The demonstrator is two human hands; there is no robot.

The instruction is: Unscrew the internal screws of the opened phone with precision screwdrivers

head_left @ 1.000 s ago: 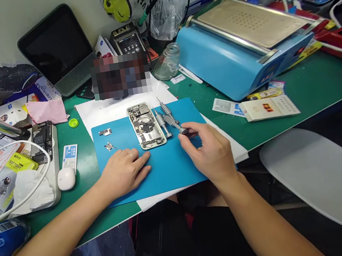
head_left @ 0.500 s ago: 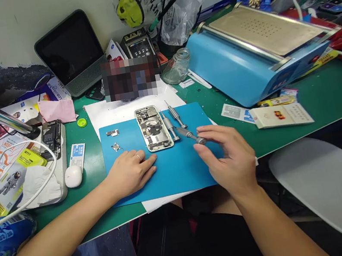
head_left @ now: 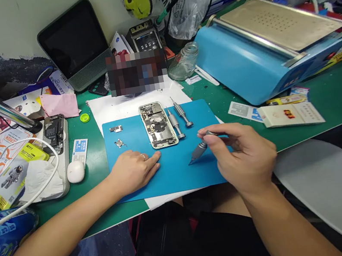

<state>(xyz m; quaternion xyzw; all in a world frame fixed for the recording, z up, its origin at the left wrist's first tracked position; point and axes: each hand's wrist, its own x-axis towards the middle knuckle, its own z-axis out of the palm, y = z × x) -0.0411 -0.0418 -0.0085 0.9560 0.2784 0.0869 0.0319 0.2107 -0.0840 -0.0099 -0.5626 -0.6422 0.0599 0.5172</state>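
Observation:
My right hand (head_left: 243,151) grips a grey precision screwdriver (head_left: 199,151) by its cap end, the tip slanting down to the left over the blue mat (head_left: 171,171). Resting on that mat, my left hand (head_left: 135,169) has its fingers stretched out, fingertips near the bottom edge of an opened phone (head_left: 157,123) with bare inner parts. Beside the phone's right side lie two more screwdrivers, one close against it (head_left: 175,123) and another farther right (head_left: 183,113). Left of the phone are a small metal part (head_left: 116,129) and a small circuit piece (head_left: 120,143).
A blue machine with a metal plate (head_left: 239,64) stands at the right, a glass jar (head_left: 184,61) beside it. To the left sit a white earbud case (head_left: 75,172), another opened phone (head_left: 54,134) and several boxes. A tablet-like screen (head_left: 74,43) leans at the back.
My right hand has lifted the screwdriver away from the other two, moved it right and nearer, and turned its tip down-left. The left hand keeps its place on the mat. The view has shifted.

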